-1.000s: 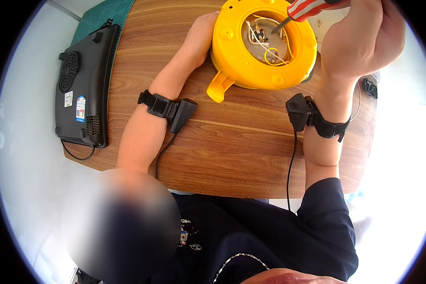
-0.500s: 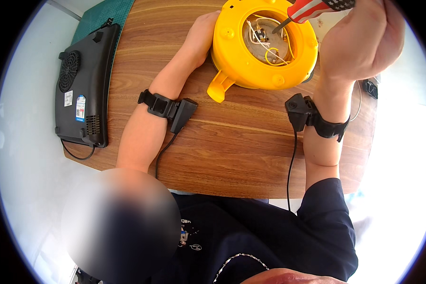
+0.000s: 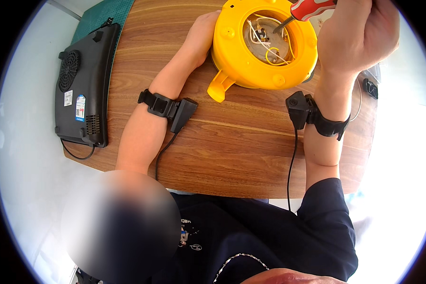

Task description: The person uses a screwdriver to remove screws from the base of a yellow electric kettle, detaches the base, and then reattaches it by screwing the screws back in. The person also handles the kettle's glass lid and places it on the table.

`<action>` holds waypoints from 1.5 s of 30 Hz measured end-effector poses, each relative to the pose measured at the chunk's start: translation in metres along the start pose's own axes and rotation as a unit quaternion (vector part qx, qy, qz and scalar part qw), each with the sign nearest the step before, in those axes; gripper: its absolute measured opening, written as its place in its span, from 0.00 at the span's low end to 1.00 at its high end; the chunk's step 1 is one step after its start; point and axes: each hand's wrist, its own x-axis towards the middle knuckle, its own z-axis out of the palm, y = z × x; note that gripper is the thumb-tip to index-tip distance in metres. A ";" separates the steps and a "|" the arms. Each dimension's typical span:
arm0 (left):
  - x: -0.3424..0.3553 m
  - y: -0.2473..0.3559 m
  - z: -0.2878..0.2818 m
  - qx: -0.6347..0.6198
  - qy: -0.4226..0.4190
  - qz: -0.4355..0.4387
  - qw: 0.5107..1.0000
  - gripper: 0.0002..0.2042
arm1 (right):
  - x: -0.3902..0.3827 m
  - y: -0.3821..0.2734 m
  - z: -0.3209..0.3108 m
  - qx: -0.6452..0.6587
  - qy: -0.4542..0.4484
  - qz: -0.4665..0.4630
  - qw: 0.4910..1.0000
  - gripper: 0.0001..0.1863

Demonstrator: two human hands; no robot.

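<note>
A yellow ring-shaped plastic housing (image 3: 244,71) with a handle at lower left sits at the top centre, white and yellow wires over a round metal plate (image 3: 260,49) inside its opening. My left hand (image 3: 201,35) is closed on the housing's left side, fingertips hidden behind it. My right hand (image 3: 359,38), at the upper right, is closed around a red and white screwdriver (image 3: 310,8). Its shaft slants down-left into the opening, the tip among the wires near a small fitting. Each forearm wears a black strapped-on device with a cable.
On the left of the wooden table (image 3: 232,151) lies a black flat appliance (image 3: 85,94) with a round vent, beside a green mat (image 3: 94,14). A small black object (image 3: 370,89) and a pale cord are at the right edge.
My right hand has shifted slightly left and turned a little around the screwdriver, whose handle shows a different face. My left hand and the housing have hardly moved.
</note>
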 end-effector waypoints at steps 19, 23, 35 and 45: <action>0.000 0.000 -0.002 0.006 -0.005 0.004 1.000 0.17 | -0.006 -0.017 0.005 -0.126 -0.013 0.057 0.990 0.15; -0.001 0.000 -0.002 0.016 -0.002 0.000 1.000 0.17 | 0.003 -0.023 0.003 -0.117 -0.042 0.033 0.992 0.15; -0.004 0.003 0.001 0.007 0.000 0.003 1.000 0.17 | 0.003 -0.024 0.006 -0.052 -0.050 0.043 0.996 0.15; -0.007 0.006 0.002 -0.016 0.005 0.002 1.000 0.16 | 0.006 -0.023 0.004 -0.104 -0.060 -0.010 0.993 0.15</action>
